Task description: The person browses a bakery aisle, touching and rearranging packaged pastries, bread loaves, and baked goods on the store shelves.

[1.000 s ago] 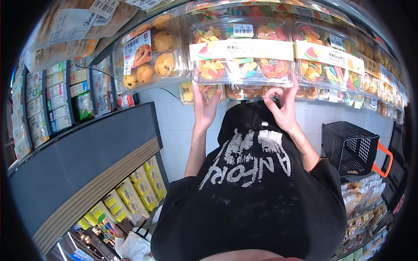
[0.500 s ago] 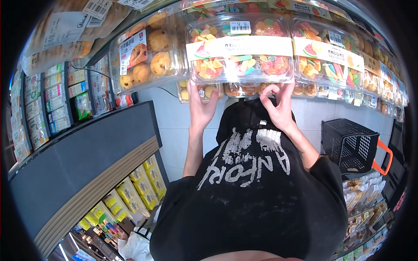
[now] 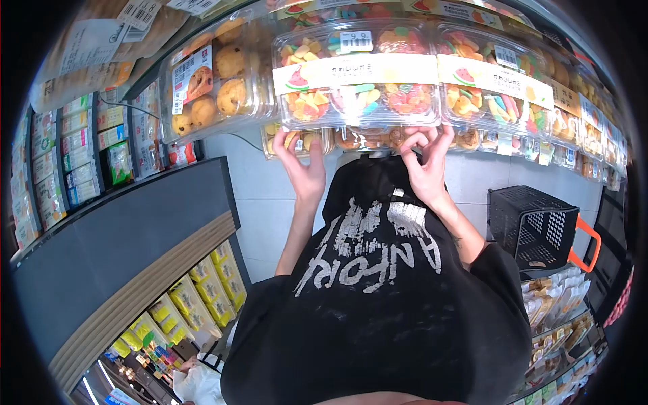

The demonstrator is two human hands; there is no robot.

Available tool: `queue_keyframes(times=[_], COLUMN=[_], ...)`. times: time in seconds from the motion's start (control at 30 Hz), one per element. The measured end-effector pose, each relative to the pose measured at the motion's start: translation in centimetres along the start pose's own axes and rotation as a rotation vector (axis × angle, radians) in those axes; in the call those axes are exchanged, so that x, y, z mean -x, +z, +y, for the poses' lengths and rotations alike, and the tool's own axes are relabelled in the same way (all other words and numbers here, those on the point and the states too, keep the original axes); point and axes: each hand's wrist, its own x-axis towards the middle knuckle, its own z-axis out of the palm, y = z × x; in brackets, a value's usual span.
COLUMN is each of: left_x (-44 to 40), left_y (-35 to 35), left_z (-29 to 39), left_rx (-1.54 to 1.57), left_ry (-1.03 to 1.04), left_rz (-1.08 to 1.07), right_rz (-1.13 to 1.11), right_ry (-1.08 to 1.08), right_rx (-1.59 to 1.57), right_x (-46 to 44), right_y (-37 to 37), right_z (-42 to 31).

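A clear plastic box of gummy candy (image 3: 354,101) with a white paper band and a price label lies at the top centre of the head view. At its near left corner, my left hand (image 3: 302,169) grips the edge with the fingertips, thumb spread to the side. My right hand (image 3: 426,169) has its fingers bent at the near right corner, closed on that edge. The tips of some fingers are hidden by the box rim. A matching candy box (image 3: 496,84) sits directly to the right, and a clear box of cookies (image 3: 219,88) stands to the left.
Beneath the front row are more clear pastry boxes (image 3: 364,138). A black basket with an orange handle (image 3: 533,226) rests at the right. On the left is a dark counter (image 3: 128,236) beside racks of packaged snacks (image 3: 81,148). A person in white (image 3: 199,381) shows at the lower left.
The whole view has shifted so that things lie slightly farther left. Both hands stay at the candy box's near corners, the left fingers a little more spread.
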Motion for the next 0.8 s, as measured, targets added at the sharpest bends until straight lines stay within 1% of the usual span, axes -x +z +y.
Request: queue_keyframes(times=[0.1,0.13,0.17,0.23,0.3,0.37,0.4,0.5,0.53,0.6,0.63,0.67,0.77,0.8], left_x=[2.5,2.7,2.8,3.3,3.9,4.4,4.5,5.5,5.4,5.3,5.2,5.1,4.4,4.2], left_y=[0.2,0.6,1.4,3.4,6.3,8.4,9.3,11.6,11.9,12.5,12.8,13.0,13.2,13.0], left_z=[-1.5,-0.4,0.3,1.8,4.0,5.5,5.7,6.2,6.8,6.6,6.4,6.6,6.5,6.9], left_rx=[-0.146,-0.151,-0.091,0.025,0.297,0.289,0.263,0.282,0.236,0.231,0.228,0.262,0.169,0.144], left_ry=[0.189,0.21,0.19,0.149,0.015,0.011,0.007,-0.031,-0.056,0.027,0.068,0.036,0.007,-0.053], left_rz=[-0.051,-0.184,-0.342,-0.653,-0.843,-0.967,-1.04,-0.887,-0.846,-0.809,-0.789,-0.773,-0.793,-0.779], right_rz=[0.035,0.086,0.172,0.325,0.477,0.582,0.58,0.49,0.428,0.302,0.283,0.262,0.208,0.192], right_ry=[0.052,0.022,0.023,-0.068,-0.064,-0.063,-0.043,0.016,0.041,0.094,0.09,0.087,0.1,0.107], right_rx=[0.012,0.03,0.02,0.046,0.14,0.212,0.247,0.213,0.233,0.27,0.266,0.261,0.272,0.28], right_x=[1.0,1.3,1.4,0.8,-0.1,-0.9,-1.2,-2.2,-2.3,-2.4,-2.5,-2.5,-2.6,-2.6], right_y=[-2.5,-3.6,-4.7,-7.5,-10.5,-12.9,-13.7,-16.5,-17.3,-18.7,-18.6,-18.4,-18.5,-18.7], right_z=[-0.1,0.1,0.1,0.1,-0.9,-1.7,-2.4,-3.0,-2.9,-2.8,-3.0,-3.2,-3.3,-3.3])
